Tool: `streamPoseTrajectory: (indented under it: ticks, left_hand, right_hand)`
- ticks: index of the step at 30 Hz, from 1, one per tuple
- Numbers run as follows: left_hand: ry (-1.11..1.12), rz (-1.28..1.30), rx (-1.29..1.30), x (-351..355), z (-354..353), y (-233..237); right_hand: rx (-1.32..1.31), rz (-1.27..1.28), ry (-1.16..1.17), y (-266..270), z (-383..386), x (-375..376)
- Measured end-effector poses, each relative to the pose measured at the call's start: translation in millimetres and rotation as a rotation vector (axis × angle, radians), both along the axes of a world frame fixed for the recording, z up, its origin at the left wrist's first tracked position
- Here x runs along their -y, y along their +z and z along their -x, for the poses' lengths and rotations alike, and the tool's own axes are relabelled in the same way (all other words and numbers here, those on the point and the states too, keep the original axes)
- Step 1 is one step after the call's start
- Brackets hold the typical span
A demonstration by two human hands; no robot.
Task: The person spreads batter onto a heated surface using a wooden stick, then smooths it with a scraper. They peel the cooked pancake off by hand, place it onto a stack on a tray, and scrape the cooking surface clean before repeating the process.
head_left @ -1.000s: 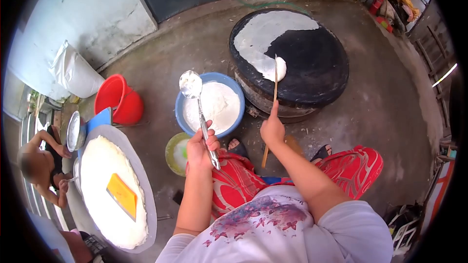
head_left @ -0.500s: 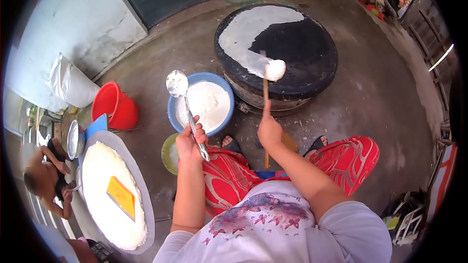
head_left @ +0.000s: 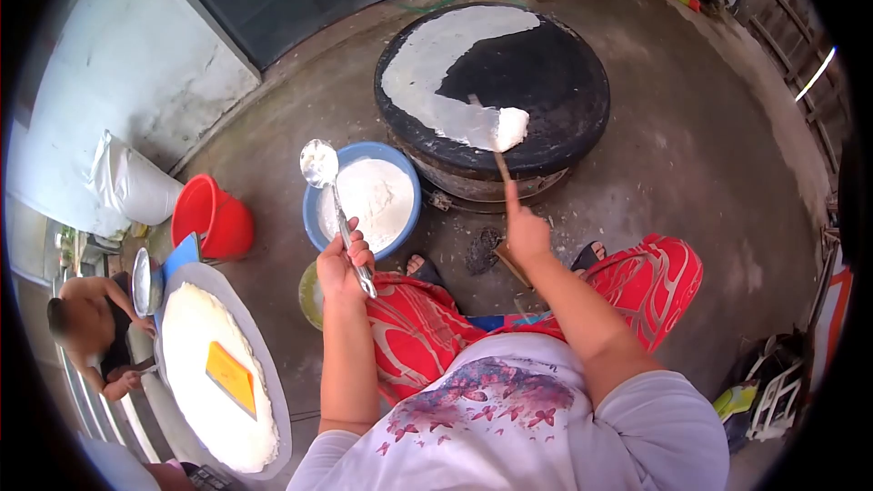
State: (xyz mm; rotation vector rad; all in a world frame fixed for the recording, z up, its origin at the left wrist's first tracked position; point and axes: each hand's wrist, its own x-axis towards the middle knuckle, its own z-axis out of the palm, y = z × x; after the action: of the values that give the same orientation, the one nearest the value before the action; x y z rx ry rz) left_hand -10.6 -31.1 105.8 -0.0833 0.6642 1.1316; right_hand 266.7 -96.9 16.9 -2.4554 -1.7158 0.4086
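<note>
My left hand [head_left: 344,265] is closed around the handle of a metal ladle [head_left: 320,164], whose bowl is smeared with white batter. The ladle is held up near the rim of a blue basin [head_left: 320,235] of white batter [head_left: 368,205]. In my right hand [head_left: 529,235], the index finger extended along it, is the handle of a wooden spreader [head_left: 502,166]. Its far end lies on a round black griddle [head_left: 536,73]. A lump of white batter [head_left: 512,127] sits against the spreader. Behind it, a thin batter layer [head_left: 420,73] curves over the griddle's left and back parts.
To the left stand a red bucket [head_left: 227,223] and a white sack [head_left: 136,184]. A large round tray [head_left: 280,400] carries a white pile with a yellow scraper [head_left: 230,377] on top. Another person [head_left: 100,332] sits beyond it. A green bowl [head_left: 311,295] is by my left knee.
My right hand has moved the spreader and batter lump a little rightward across the griddle, lengthening the thin layer. The ladle stays raised in my left hand. The whole view has shifted slightly.
</note>
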Motion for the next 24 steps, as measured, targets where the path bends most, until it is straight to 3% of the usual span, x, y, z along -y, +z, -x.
streamPoseTrajectory:
  ticks: [4, 6, 7, 9, 11, 13, 15, 17, 19, 21, 22, 24]
  left_hand:
    - [-0.023, -0.017, 0.016, -1.7, -0.2, -7.3]
    - [-0.008, -0.014, -0.004, -2.1, -3.6, -5.7]
    - [-0.009, -0.012, -0.008, -1.9, -5.8, -4.1]
    - [0.019, 0.022, -0.013, -3.5, -10.6, -1.1]
    - [0.002, 0.023, 0.000, -5.3, -13.2, -2.2]
    - [-0.004, 0.023, 0.018, -5.2, -13.3, -1.6]
    - [0.003, 0.022, -0.047, -5.4, -18.3, -0.8]
    - [0.001, 0.025, -0.035, -7.1, -20.7, -2.0]
    - [0.008, 0.022, -0.027, -7.4, -24.4, -0.7]
    - [0.010, 0.040, -0.032, -7.9, -27.7, 2.3]
    - [0.009, 0.039, -0.033, -8.9, -30.1, 2.6]
    - [0.019, 0.047, -0.031, -9.5, -32.8, 1.7]
  right_hand:
    - [-0.054, -0.046, -0.169, 4.6, -48.1, 10.6]
    - [-1.072, -0.231, -0.621, 8.9, -52.1, 6.6]
    - [-1.074, -0.229, -0.624, 2.1, -47.0, 8.9]
    - [-0.301, -0.520, -0.186, -11.6, -33.7, 15.2]
    - [-0.167, -0.374, -0.131, -6.8, -47.0, 19.0]
    - [0.033, -0.305, -0.252, -7.7, -81.2, 23.1]
    - [0.073, -0.280, -0.284, -4.2, -106.5, 16.0]
    - [-0.131, -0.300, -0.464, 14.2, -112.0, 11.0]
    - [-0.352, -0.424, -0.504, 6.7, -103.2, 5.1]
    - [-0.167, -0.554, -0.099, -4.3, -87.1, 19.3]
    - [-0.057, -0.433, 0.067, 0.3, -87.1, 29.6]
    - [0.009, -0.468, 0.000, -14.8, -117.6, 35.2]
